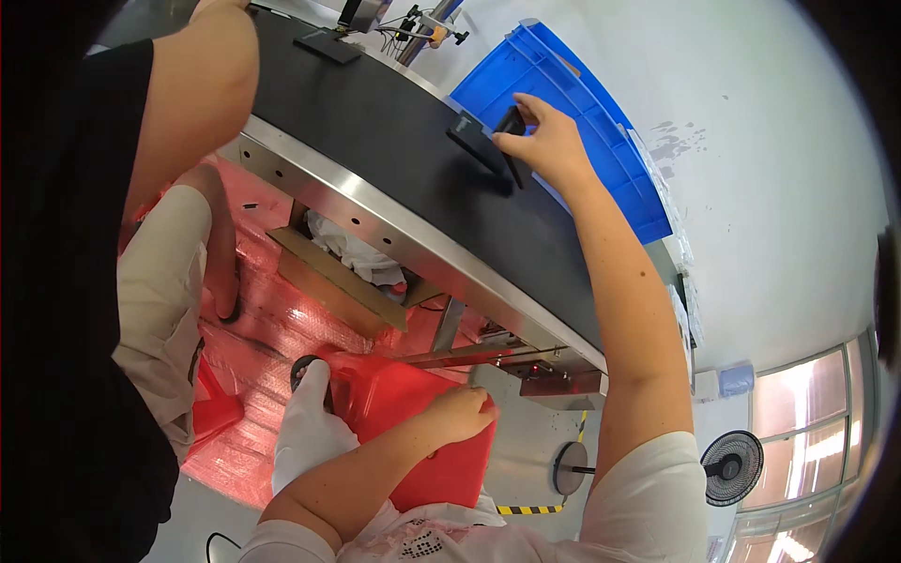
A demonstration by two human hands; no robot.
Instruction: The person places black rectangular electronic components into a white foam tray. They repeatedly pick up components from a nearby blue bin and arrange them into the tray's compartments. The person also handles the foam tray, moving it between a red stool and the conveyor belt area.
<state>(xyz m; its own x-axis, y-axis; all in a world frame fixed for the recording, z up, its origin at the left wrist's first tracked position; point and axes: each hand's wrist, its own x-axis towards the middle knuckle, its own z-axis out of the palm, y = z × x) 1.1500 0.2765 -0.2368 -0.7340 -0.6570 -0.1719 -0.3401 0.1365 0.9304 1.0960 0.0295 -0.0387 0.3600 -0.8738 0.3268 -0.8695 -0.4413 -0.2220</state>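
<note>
My right hand (552, 143) reaches over the black conveyor belt (375, 122). Its thumb and fingers pinch a thin black flat part (512, 155), tilted up on edge. Just left of it, close by or touching, is another black rectangular part (475, 143); whether the two are joined, I cannot tell. My left hand (460, 414) is closed, low in front of me, resting against a red plastic surface (441, 474) that looks like a stool. Its curled fingers hide what they hold, if anything.
A blue plastic crate (601, 150) leans beyond the belt. At the far left, a black flat plate (327, 45) lies near a clamp stand (432, 33). A co-worker's arm (202, 94) reaches over the belt. Below are a cardboard box (338, 281) and red bubble wrap (249, 347).
</note>
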